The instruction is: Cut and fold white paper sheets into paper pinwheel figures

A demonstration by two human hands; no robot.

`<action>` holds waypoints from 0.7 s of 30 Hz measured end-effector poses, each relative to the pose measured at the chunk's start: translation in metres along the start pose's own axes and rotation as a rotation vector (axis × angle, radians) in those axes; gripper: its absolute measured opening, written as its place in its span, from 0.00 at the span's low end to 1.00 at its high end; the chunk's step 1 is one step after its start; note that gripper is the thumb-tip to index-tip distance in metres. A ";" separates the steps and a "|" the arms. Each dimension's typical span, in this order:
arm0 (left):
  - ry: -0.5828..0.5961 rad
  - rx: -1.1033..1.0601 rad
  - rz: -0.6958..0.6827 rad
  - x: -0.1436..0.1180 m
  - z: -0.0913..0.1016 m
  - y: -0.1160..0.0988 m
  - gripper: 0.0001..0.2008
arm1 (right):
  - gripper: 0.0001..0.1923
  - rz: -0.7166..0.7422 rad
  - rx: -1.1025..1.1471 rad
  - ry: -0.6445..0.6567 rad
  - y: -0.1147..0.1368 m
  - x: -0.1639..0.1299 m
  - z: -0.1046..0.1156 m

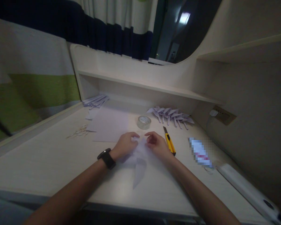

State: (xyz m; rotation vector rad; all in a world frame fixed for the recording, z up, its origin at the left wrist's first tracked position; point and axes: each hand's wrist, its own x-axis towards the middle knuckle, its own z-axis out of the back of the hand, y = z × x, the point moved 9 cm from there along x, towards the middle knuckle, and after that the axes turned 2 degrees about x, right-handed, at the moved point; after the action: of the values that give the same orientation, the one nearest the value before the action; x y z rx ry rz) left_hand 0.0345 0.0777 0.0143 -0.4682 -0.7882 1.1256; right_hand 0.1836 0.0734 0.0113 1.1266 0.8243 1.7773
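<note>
Folded white paper point(140, 170) lies between the curled left hand point(125, 145) and curled right hand point(159, 147); whether either grips it, I cannot tell

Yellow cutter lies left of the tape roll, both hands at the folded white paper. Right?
No: the head view shows the yellow cutter to the right of the tape roll. The rest holds: left hand and right hand are both at the folded white paper.

Both forearms point(77, 184) are bare — the left wrist point(114, 154) wears a round watch point(107, 158), black-strapped.
</note>
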 end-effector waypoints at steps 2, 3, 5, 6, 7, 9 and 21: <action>-0.016 -0.033 0.018 0.000 0.000 0.003 0.14 | 0.12 0.055 0.005 0.027 0.008 -0.002 -0.002; -0.018 -0.053 0.023 0.000 0.000 0.004 0.15 | 0.08 0.096 -0.004 0.041 0.012 -0.003 -0.003; -0.019 -0.091 0.024 0.001 -0.002 0.006 0.14 | 0.05 0.170 -0.020 0.052 0.021 -0.005 -0.003; -0.015 -0.108 0.024 0.001 -0.003 0.007 0.14 | 0.06 0.195 -0.021 0.049 0.023 -0.006 -0.003; -0.006 -0.127 0.022 0.002 -0.005 0.008 0.13 | 0.06 0.208 -0.023 0.039 0.024 -0.007 -0.003; 0.005 -0.174 0.003 0.002 -0.007 0.006 0.13 | 0.07 0.204 -0.036 0.008 0.022 -0.007 -0.001; 0.005 0.046 0.088 0.005 0.023 0.005 0.17 | 0.10 -0.031 -0.085 -0.404 -0.008 -0.011 0.041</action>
State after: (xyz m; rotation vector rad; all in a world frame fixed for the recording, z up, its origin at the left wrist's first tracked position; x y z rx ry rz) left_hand 0.0151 0.0829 0.0270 -0.4709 -0.7420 1.2214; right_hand 0.2267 0.0702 0.0163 1.3483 0.5144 1.4739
